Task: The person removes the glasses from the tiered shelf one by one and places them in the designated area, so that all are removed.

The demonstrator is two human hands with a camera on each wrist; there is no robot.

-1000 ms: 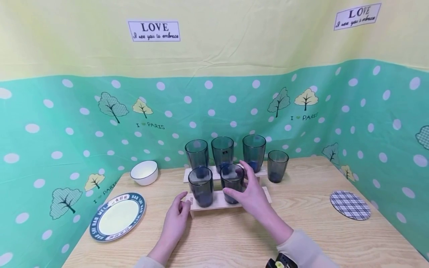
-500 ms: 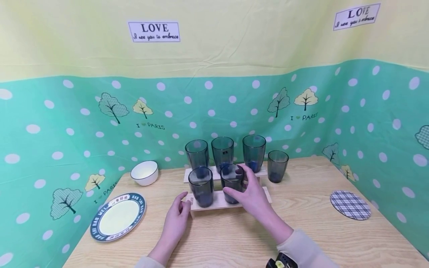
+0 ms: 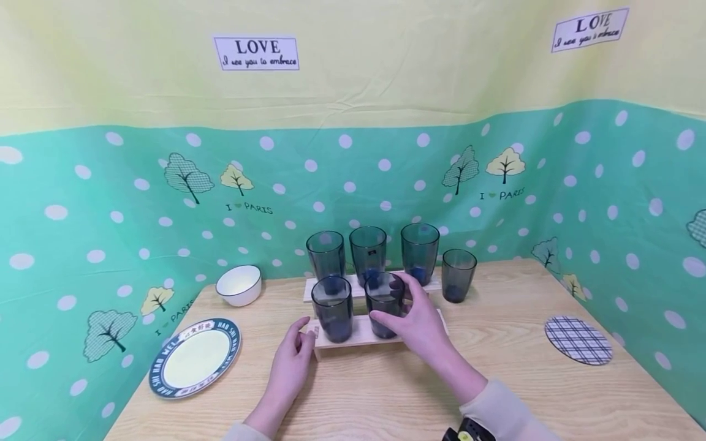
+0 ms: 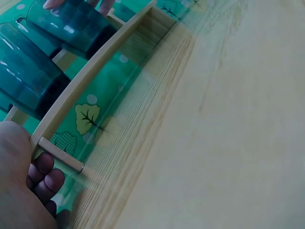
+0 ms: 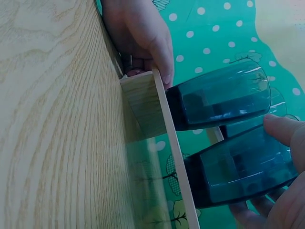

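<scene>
Rack (image 3: 360, 334) carries five glasses (image 3: 333, 315); right hand (image 3: 419, 321) grips one glass (image 3: 380, 315), left hand (image 3: 292, 355) the eight-o'clock rack end (image 4: 61, 155); two-o'clock glass (image 3: 458, 278) remains off

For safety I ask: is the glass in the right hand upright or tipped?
Upright: the glass has its rim up, base on the wooden stand.

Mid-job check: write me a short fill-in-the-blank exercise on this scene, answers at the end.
1. The right hand holds the ____-hand glass of the two on the front shelf.
2. The left hand holds that shelf's ____ end.
3. The back shelf bears exactly ____ glasses.
4. Beyond the dark-rimmed plate stands a white ____.

Missing words: right; left; three; bowl.
</scene>
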